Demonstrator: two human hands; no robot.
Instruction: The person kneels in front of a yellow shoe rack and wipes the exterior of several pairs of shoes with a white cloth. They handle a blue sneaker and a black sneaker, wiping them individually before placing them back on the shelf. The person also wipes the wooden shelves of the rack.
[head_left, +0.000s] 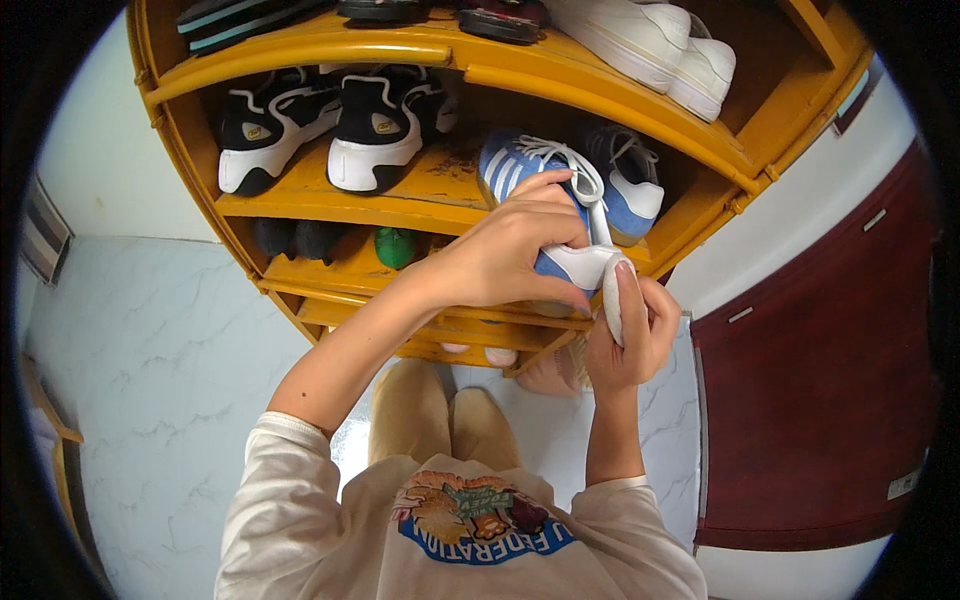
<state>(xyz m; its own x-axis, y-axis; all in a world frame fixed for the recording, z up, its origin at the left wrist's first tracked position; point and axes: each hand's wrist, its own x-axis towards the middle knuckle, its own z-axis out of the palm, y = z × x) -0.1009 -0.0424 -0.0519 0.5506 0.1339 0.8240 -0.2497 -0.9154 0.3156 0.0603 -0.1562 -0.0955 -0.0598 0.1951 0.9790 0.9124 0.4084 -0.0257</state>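
My left hand (517, 247) grips a blue sneaker (506, 169) with white stripes and white laces, holding it at the front edge of a yellow wooden shoe rack (360, 206). Its toe points into the middle shelf and its white heel towards me. Pinched between the thumb and fingers of my right hand (634, 322) is a white pad (613, 300), pressed against the sneaker's heel. A matching blue sneaker (637, 195) stands just behind, at the right end of that shelf. The underside of the held sneaker is mostly hidden.
Black-and-white sneakers (375, 142) stand on the same shelf at left. White sneakers (652, 45) and dark footwear (247, 22) occupy the shelf above. Below are a green object (394, 247) and dark shoes (300, 238). A dark red door or panel (817, 360) lies at right.
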